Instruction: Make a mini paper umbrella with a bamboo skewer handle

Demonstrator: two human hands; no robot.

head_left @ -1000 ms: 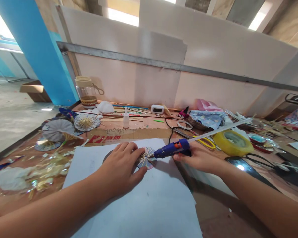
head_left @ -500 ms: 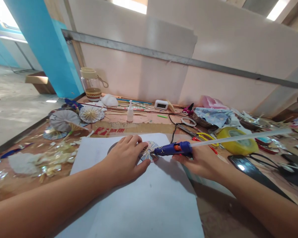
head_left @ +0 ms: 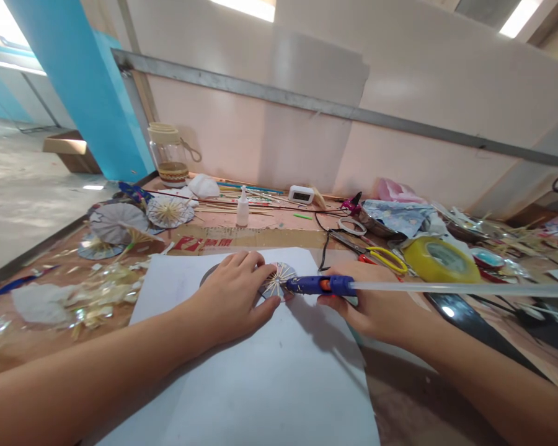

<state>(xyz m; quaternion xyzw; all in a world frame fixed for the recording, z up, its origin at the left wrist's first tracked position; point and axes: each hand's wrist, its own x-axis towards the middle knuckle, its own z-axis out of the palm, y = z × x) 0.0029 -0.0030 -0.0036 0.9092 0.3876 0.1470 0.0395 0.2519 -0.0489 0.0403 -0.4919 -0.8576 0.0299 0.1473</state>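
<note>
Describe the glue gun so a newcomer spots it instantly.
Find the white paper lying on the worktable. At its upper right edge, the right hand holds the glue gun. Its dark blue body carries a long translucent stick, unlike the yellow-handled scissors beyond.

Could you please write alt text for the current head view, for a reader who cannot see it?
The right hand holds a blue glue gun, its tip at a small ribbed disc that the left hand holds over white paper. Behind stand a small bottle and a lidded jar.
</note>
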